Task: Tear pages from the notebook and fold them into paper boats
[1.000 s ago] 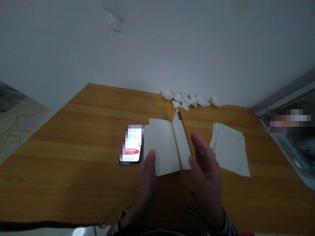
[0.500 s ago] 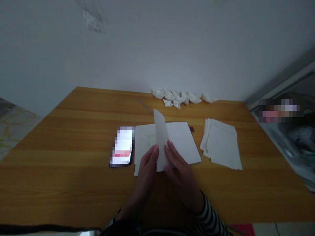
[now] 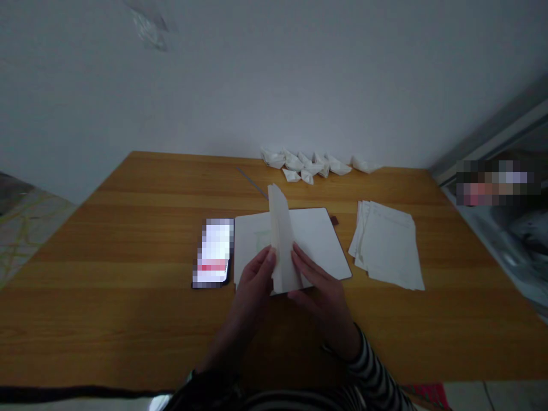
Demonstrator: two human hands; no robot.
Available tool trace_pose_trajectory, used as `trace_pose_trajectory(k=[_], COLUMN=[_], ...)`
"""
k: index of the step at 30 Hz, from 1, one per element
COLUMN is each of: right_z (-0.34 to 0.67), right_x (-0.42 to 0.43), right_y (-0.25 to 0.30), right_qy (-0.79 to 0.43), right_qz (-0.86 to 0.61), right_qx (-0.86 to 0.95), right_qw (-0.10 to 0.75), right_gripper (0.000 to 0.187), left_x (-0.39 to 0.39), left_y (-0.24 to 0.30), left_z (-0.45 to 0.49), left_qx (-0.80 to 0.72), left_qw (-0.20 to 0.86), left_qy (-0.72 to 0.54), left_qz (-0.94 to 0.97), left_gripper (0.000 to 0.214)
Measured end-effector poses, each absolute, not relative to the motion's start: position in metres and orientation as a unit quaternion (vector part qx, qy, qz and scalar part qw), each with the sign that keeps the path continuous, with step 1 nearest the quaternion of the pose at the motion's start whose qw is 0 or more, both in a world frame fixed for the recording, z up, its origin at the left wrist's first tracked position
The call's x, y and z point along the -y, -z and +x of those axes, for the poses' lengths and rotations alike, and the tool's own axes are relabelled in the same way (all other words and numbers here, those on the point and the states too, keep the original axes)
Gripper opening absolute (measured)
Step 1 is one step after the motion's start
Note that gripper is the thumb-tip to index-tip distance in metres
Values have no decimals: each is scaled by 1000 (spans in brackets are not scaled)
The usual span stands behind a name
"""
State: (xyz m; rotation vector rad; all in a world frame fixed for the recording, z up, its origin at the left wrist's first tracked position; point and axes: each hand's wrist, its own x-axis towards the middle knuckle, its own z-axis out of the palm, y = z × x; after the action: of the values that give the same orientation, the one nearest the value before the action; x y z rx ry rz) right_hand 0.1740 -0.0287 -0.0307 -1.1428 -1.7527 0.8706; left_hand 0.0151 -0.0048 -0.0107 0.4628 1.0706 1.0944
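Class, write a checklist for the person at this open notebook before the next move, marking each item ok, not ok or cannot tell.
1. Notebook open on the table: ok.
2. Left hand and right hand at the raised pages: ok, one either side.
3. Number of raised pages: cannot tell.
4. Phone off the notebook: ok, beside its left edge.
5. Loose sheets apart from the notebook: ok, to its right.
6. Loose sheets stacked squarely: not ok, edges uneven.

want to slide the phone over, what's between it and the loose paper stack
In the head view, the open notebook lies between phone and paper stack, left hand and right hand on it.
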Motion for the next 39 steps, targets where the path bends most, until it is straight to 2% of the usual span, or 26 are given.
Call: trace_pose_trajectory(k=[3, 6, 8, 10, 12, 13, 15, 17, 19, 21, 27, 32, 36, 39], right_z=[173, 170, 169, 169, 171, 172, 172, 170, 168, 167, 192, 222, 227, 226], right_x=[32, 40, 46, 50, 52, 52, 48, 41, 33, 25, 5, -4, -4, -4], right_y=[31, 28, 23, 16, 10, 8, 5, 5, 5, 6, 10, 15, 15, 16], right_qy=[-385, -380, -283, -140, -52, -55, -158, -327, -461, -531, -590, -630, -639, -638], right_qz=[-447, -496, -569, -616, -618, -610, -582, -545, -515, -507, -523, -523, -517, -518], right_qx=[678, 605, 535, 494, 522, 557, 614, 602, 532, 452, 220, 196, 216, 238], right_qw=[438, 493, 557, 598, 585, 561, 510, 484, 490, 507, 575, 540, 526, 518], right_gripper=[63, 53, 52, 60, 65, 62, 51, 45, 45, 45, 39, 37, 41, 42], left_x=[4, 3, 2, 3, 5, 6, 8, 9, 9, 10, 14, 17, 13, 9], left_y=[14, 16, 17, 18, 18, 17, 13, 9, 5, 5, 22, 53, 64, 54], left_z=[15, 14, 13, 13, 14, 14, 17, 20, 25, 32, 57, 67, 65, 59], left_qx=[-489, -514, -535, -545, -548, -547, -529, -490, -454, -434, -442, -433, -437, -441], left_qw=[684, 659, 641, 633, 627, 622, 618, 621, 616, 600, 448, 344, 328, 379], left_qy=[-495, -498, -499, -498, -497, -498, -503, -505, -500, -488, -400, -340, -351, -361], left_qz=[219, 232, 230, 232, 243, 255, 292, 346, 405, 461, 666, 760, 760, 729], left_gripper=[45, 39, 37, 36, 37, 38, 40, 40, 36, 35, 51, 79, 75, 66])
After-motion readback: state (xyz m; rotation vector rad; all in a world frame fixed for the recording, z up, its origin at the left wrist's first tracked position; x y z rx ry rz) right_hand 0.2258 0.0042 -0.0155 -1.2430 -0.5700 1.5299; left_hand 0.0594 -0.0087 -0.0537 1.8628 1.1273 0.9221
